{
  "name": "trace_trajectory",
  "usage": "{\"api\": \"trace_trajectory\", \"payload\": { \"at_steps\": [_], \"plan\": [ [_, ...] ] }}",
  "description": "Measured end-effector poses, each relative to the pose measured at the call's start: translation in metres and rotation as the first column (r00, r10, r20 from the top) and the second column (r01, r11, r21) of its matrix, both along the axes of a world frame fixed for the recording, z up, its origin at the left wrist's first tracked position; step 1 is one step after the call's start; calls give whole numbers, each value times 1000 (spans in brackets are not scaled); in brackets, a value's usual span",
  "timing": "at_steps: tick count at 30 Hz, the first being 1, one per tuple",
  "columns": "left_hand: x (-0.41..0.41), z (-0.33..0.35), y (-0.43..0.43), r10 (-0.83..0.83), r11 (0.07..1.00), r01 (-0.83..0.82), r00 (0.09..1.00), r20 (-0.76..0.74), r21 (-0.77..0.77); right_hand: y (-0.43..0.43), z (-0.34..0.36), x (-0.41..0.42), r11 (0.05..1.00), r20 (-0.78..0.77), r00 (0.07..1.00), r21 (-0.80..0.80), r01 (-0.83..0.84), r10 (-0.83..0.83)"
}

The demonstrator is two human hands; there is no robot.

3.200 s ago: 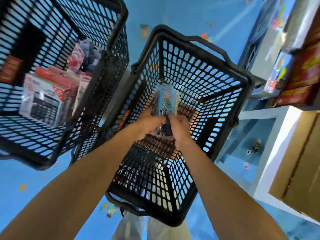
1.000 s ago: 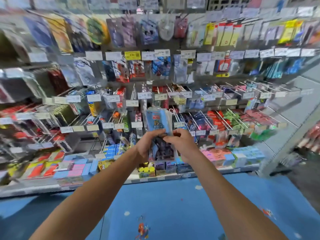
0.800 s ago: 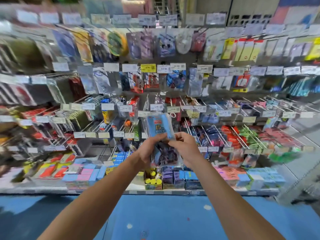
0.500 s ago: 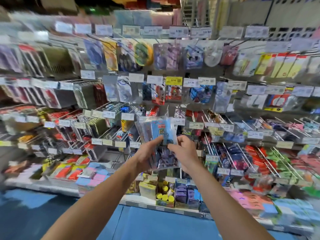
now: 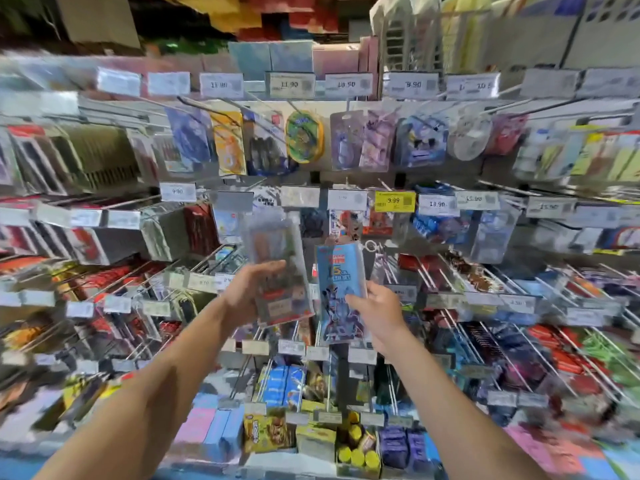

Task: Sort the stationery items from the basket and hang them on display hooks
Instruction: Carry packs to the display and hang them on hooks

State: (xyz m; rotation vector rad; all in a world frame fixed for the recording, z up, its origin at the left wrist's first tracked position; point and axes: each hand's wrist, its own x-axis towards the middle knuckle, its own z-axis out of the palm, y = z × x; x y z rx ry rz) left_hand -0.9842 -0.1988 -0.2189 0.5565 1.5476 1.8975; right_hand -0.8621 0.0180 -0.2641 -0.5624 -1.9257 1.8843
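I have a packet in each hand, both held up in front of the display hooks (image 5: 460, 271) at mid height. My left hand (image 5: 247, 292) grips the lower half of a clear packet (image 5: 277, 258) with dark and reddish contents, thumb across its face. My right hand (image 5: 377, 313) pinches the blue packet (image 5: 341, 282) at its lower right edge. The two packets stand roughly upright, just beside each other; I cannot tell whether their edges touch.

I judge both to be light and flat, glossy film over a card back. That makes them stiff enough to steer but slippery and easy to crease. I would hold them by the side edges and leave the top free, where a hang hole should be (blur hides it here).

The basket is out of view. Low down and near me, an open carton (image 5: 356, 455) holds yellow-capped pieces standing upright. A yellow printed box (image 5: 266, 431) sits just to its left.
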Motion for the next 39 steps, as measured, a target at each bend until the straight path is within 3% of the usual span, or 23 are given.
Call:
{"api": "trace_trajectory", "payload": {
  "at_steps": [5, 14, 25, 30, 32, 39],
  "plan": [
    [-54, 31, 21, 24, 1000, -23, 998, -66, 14, 17, -8, -51, 998, 89, 996, 52, -29, 24],
    [-117, 55, 35, 60, 998, -59, 988, -144, 7, 46, -3, -118, 995, 93, 992, 60, -86, 80],
    [-144, 92, 32, -55, 966, 80, 993, -104, 245, 20, 8, -152, 997, -105, 991, -7, -82, 81],
    [-150, 91, 30, -159, 961, 172, 985, -73, 217, 12, 3, -161, 992, -82, 989, -7, -122, 121],
    [-148, 90, 27, -226, 948, 241, 970, -93, 209, 8, 1, -163, 996, -81, 993, 8, -89, 89],
    [-152, 90, 22, -252, 951, 256, 967, -44, 173, 1, 4, -170, 997, -93, 995, 78, 26, -19]
  ]
}}
